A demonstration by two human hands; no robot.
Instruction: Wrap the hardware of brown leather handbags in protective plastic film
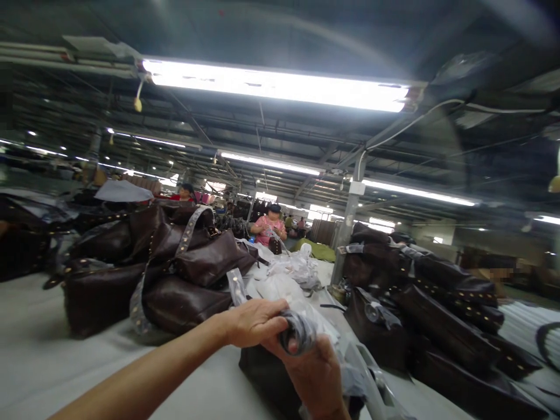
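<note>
My left hand reaches in from the lower left, fingers curled over a dark rolled strap wrapped in clear plastic film. My right hand comes up from below and grips the same roll from underneath. Both hands sit above a dark brown leather bag lying on the white table. A studded strap in plastic rises just behind my left hand.
A heap of dark brown studded bags stands at the left, another pile at the right. Crumpled clear plastic lies mid-table. A metal post stands behind. Other people work farther back, one in pink.
</note>
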